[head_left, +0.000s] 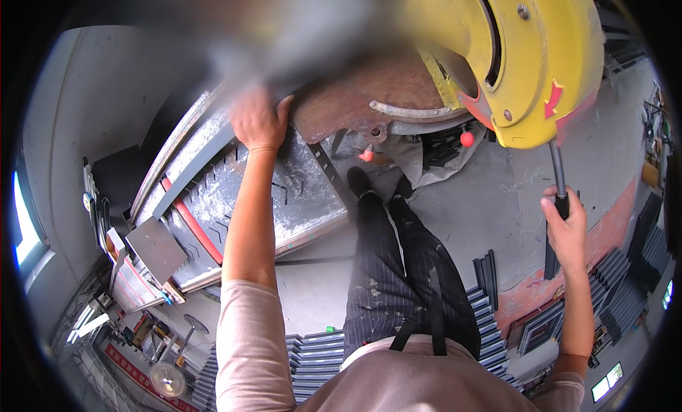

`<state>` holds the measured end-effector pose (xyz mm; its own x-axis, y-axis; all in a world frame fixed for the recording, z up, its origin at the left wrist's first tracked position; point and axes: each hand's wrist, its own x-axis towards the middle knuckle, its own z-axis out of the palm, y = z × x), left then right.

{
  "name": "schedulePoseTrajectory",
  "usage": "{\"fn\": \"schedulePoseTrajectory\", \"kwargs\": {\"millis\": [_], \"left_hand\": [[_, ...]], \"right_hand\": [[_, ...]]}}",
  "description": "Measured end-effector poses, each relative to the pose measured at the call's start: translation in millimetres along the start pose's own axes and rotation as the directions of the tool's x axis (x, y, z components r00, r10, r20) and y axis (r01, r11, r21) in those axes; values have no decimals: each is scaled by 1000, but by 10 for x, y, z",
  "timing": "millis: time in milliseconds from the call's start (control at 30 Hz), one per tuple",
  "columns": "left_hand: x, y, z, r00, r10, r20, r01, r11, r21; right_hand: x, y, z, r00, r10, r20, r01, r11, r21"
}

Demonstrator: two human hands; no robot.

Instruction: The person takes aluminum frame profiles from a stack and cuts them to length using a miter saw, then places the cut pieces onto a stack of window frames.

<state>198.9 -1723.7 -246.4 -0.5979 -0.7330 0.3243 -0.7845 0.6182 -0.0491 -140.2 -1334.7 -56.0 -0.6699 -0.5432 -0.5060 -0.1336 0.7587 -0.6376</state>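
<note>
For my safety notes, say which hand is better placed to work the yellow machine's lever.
Right, I'd judge: the right hand grips the black handle of the lever under the yellow guard. The left hand is well away, at the grey metal bar.

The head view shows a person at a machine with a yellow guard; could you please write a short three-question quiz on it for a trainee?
1. Which hand grips the black handle?
2. True or false: the arrow on the yellow guard is red.
3. The long bar by the left hand is: A) green, B) grey, C) white.

Key: 1. The right hand. 2. True. 3. B.
</note>
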Motion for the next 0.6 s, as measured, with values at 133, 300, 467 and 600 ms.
{"fn": "schedulePoseTrajectory", "kwargs": {"millis": [133,300,467,600], "left_hand": [[16,-3,21,1000,-9,29,9,1000,2],[40,96,14,997,-41,61,43,999,-30],[38,57,10,999,-32,40,32,999,-7],[-97,-128,-36,990,-71,120,70,997,12]], "right_hand": [[214,267,279,999,10,-43,-11,1000,-26],[90,65,104,998,47,-31,-47,999,-6],[-417,-839,-611,1000,7,4,-6,999,-40],[-616,-1883,-897,934,-353,-49,335,916,-220]]}}
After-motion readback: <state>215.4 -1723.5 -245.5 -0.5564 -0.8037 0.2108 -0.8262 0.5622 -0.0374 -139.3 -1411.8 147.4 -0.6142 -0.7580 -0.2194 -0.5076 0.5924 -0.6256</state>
